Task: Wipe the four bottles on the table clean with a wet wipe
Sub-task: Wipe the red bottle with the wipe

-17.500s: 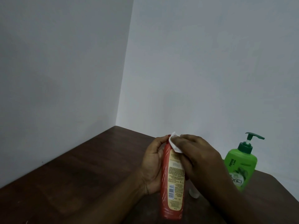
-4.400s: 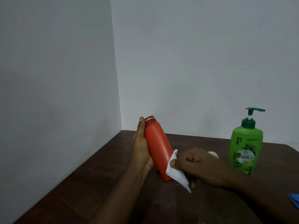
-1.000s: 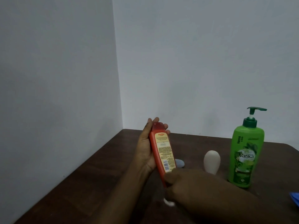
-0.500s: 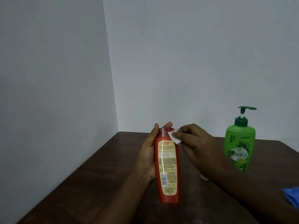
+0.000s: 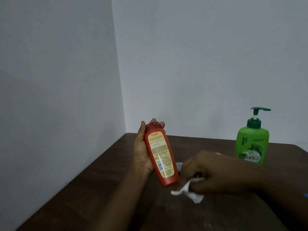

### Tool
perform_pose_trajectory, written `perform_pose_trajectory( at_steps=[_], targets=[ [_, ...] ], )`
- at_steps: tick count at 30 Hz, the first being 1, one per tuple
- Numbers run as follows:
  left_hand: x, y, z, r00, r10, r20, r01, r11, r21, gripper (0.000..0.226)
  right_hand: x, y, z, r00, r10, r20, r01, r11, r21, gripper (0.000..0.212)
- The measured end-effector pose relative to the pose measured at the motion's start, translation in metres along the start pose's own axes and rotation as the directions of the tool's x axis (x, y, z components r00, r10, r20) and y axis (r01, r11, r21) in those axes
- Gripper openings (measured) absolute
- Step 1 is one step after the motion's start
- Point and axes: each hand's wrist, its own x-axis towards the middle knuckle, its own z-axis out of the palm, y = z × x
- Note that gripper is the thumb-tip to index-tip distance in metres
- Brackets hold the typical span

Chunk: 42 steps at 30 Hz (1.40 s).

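My left hand [image 5: 141, 150] holds an orange-red bottle [image 5: 160, 157] with a cream label, tilted with its cap up and away from me, lifted above the dark wooden table [image 5: 103, 189]. My right hand [image 5: 215, 172] is closed on a crumpled white wet wipe [image 5: 190, 190] just right of the bottle's lower end, close to it. A green pump bottle [image 5: 251, 144] marked Vatika stands upright at the right near the wall. Small pale things behind my right hand are mostly hidden.
The table sits in a corner between two plain white walls. Its left edge runs diagonally toward me. A sliver of something blue [image 5: 305, 195] shows at the right frame edge.
My right hand with the wipe has moved from the bottle's cap down to its lower end. The bottle has tilted, cap leaning left.
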Motion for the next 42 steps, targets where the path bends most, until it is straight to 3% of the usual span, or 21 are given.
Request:
perform_pose_trajectory(
  at_steps=[2,3,5,7,8,10,12,15,19,27,29,33,37,42],
  targets=[
    [-0.002,-0.003,0.005,0.999,-0.028,0.036,0.027,1.000,0.008,0.040,-0.003,0.008,-0.011,0.979,0.097,-0.181,-0.046,0.962,0.270,0.022],
    [-0.003,-0.006,0.008,0.998,-0.040,0.050,0.040,0.999,0.014,0.041,-0.001,0.014,-0.010,0.930,0.183,-0.320,-0.044,0.917,0.397,0.024],
    [-0.006,-0.012,0.013,0.996,-0.068,0.063,0.067,0.998,0.014,0.043,0.007,0.027,0.001,0.728,0.406,-0.552,-0.042,0.831,0.555,0.025],
    [-0.009,-0.020,0.017,0.993,-0.098,0.072,0.098,0.995,0.013,0.046,0.017,0.036,0.019,0.556,0.588,-0.587,-0.042,0.725,0.687,0.021],
    [-0.010,-0.024,0.017,0.991,-0.113,0.066,0.113,0.994,0.012,0.045,0.022,0.038,0.027,0.539,0.658,-0.525,-0.015,0.631,0.776,0.019],
    [-0.011,-0.029,0.021,0.991,-0.121,0.050,0.120,0.993,0.022,0.044,0.028,0.037,0.037,0.592,0.721,-0.360,0.071,0.399,0.914,0.019],
    [-0.012,-0.033,0.023,0.992,-0.115,0.050,0.112,0.991,0.071,0.042,0.032,0.030,0.039,0.649,0.702,-0.292,0.123,0.282,0.951,0.027],
    [-0.011,-0.034,0.021,0.992,-0.093,0.083,0.078,0.984,0.161,0.042,0.032,0.026,0.039,0.714,0.643,-0.277,0.121,0.276,0.953,0.040],
    [-0.007,-0.027,0.018,0.994,-0.014,0.107,-0.010,0.975,0.223,0.057,0.028,0.029,0.042,0.822,0.555,-0.127,0.026,0.186,0.982,0.058],
    [-0.007,-0.005,0.016,0.988,0.076,-0.138,-0.055,0.987,0.153,0.028,0.018,0.032,0.042,0.947,0.290,0.141,-0.185,0.127,0.975,0.055],
    [-0.005,0.002,0.011,0.974,0.125,-0.191,-0.095,0.983,0.157,0.031,0.018,0.034,0.041,0.940,0.281,0.195,-0.241,0.138,0.961,0.053],
    [-0.004,0.013,0.008,0.944,0.240,-0.226,-0.190,0.957,0.221,0.038,0.025,0.034,0.045,0.878,0.426,0.219,-0.231,-0.022,0.973,0.054],
    [-0.009,0.011,0.019,0.947,0.291,-0.135,-0.248,0.932,0.265,0.038,0.031,0.029,0.052,0.817,0.521,0.246,-0.186,-0.166,0.968,0.043],
    [-0.019,0.002,0.036,0.938,0.344,-0.043,-0.302,0.872,0.386,0.041,0.036,0.032,0.062,0.738,0.625,0.253,-0.150,-0.214,0.965,0.042]
  ],
)
